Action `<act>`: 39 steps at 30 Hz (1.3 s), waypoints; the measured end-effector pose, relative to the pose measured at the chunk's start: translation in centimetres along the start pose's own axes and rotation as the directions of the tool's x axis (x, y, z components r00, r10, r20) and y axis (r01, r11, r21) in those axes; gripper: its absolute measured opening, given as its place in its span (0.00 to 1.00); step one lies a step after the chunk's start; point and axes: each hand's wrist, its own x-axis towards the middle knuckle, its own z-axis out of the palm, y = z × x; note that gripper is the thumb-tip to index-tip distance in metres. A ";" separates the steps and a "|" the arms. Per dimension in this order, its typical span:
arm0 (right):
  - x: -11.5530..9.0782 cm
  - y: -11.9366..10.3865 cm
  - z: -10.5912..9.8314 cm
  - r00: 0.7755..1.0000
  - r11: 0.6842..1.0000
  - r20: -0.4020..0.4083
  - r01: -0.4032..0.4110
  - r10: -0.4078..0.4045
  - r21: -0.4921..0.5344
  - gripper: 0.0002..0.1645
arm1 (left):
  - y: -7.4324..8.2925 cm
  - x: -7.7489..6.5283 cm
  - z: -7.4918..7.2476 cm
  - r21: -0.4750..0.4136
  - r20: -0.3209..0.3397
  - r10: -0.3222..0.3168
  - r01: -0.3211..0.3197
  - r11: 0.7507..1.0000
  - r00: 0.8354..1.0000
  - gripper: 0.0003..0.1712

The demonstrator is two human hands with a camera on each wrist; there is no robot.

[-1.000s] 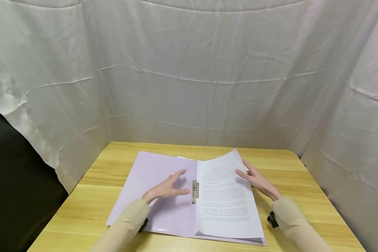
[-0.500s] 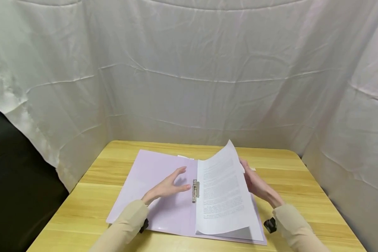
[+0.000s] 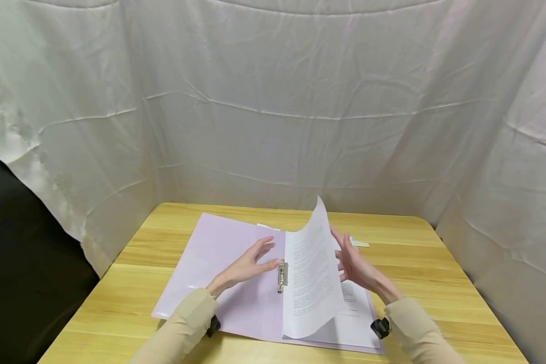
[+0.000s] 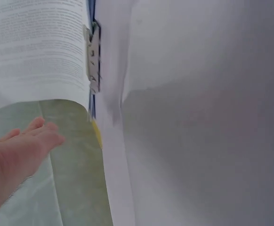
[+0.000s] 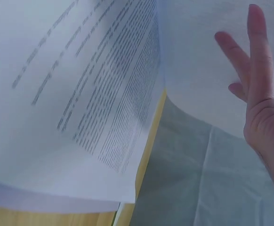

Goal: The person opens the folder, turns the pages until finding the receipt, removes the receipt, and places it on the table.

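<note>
A lilac clip folder [image 3: 195, 263] lies open on the table, a metal clip [image 3: 280, 277] at its spine. Printed paper sheets fill its right side. One sheet [image 3: 311, 283] stands curled up toward the spine, and another printed page [image 3: 357, 313] shows beneath. My right hand [image 3: 357, 265] is behind the raised sheet, its fingers spread against the underside; the sheet hides some fingertips. In the right wrist view those fingers [image 5: 257, 61] are extended. Over the left cover, my left hand [image 3: 243, 265] hovers with fingers loosely bent and thumb beside the clip, holding nothing.
The wooden table [image 3: 414, 283] extends around the folder. A small pale strip [image 3: 361, 243] lies beyond the folder's right side, and a white edge [image 3: 267, 227] pokes out behind the spine. Grey cloth [image 3: 300, 151] hangs behind and on both sides.
The right hand has moved left, from the right edge of the sheets to behind the raised sheet, lifting it toward the spine and uncovering the page below. The left hand has barely moved.
</note>
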 end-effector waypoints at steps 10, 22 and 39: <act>0.9 -0.4 1.3 0.998 0.997 -0.034 -0.048 0.046 -0.053 0.40 | 1.0 0.5 0.4 -0.136 0.003 0.002 -0.002 0.991 1.000 0.47; 2.0 0.0 2.2 0.998 0.997 -0.037 -0.056 0.054 -0.052 0.39 | 1.5 1.0 0.3 -0.253 0.005 -0.035 0.035 0.967 0.999 0.43; 2.4 0.3 2.9 0.998 0.978 -0.053 -0.039 0.028 -0.205 0.37 | 2.2 1.3 0.2 -0.423 0.027 -0.036 0.044 0.905 0.999 0.42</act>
